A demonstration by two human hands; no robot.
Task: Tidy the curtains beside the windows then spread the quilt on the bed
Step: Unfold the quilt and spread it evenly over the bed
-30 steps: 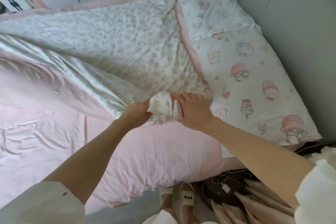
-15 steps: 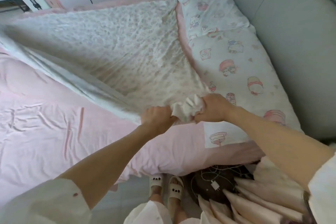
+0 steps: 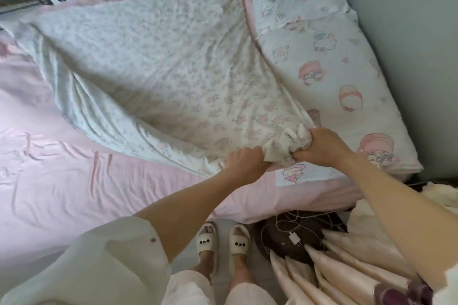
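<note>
Soft, even daylight, mild motion blur, wide-angle bending at the edges.

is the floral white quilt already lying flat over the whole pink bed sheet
No, the floral white quilt is bunched in both hands, leaving much of the pink bed sheet uncovered.

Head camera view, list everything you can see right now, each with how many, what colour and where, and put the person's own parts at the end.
quilt: one, white with small pink floral print, half spread over the bed, near corner bunched in both hands
bed sheet: one, pink, wrinkled, covering the bed's left and near side
pillows: two, white with pink cartoon prints, along the bed's right side
curtain: one, pale pink, pleated, lower right
charger and cables: white, tangled on the floor by the curtain
slippers: two, cream, on the feet
left hand: grips the quilt corner
right hand: grips the same corner
</note>
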